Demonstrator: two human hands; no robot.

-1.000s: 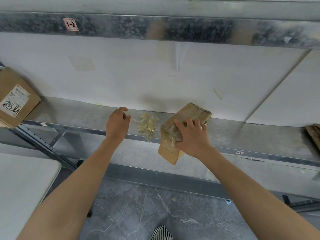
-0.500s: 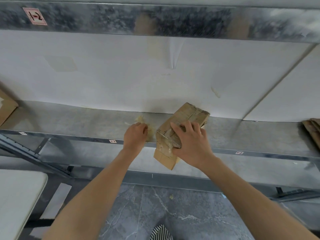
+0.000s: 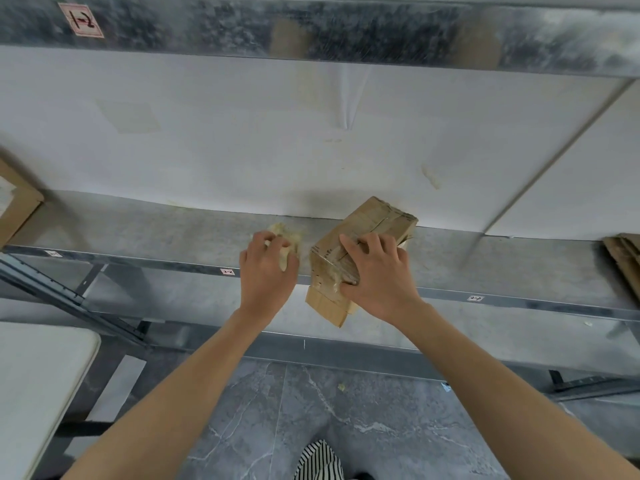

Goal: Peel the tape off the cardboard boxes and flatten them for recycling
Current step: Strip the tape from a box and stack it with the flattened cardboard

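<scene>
A small brown cardboard box (image 3: 374, 220), still wrapped in clear tape, lies tilted over the front edge of the metal shelf (image 3: 173, 233). My right hand (image 3: 377, 275) grips it from above, fingers over its top and thumb at its lower side. To its left, my left hand (image 3: 268, 271) is closed over a yellowish wad of peeled tape (image 3: 289, 237) lying on the shelf. Most of the wad is hidden under the fingers.
Another labelled cardboard box (image 3: 15, 202) sits at the shelf's far left. Flattened cardboard (image 3: 623, 258) lies at the far right. A white table (image 3: 31, 386) stands at the lower left. The grey marble floor (image 3: 311, 410) is below, with a small tape scrap on it.
My left hand moved right from the bare shelf onto the tape wad and closed over it. My right hand has kept its hold on the box, which barely moved.
</scene>
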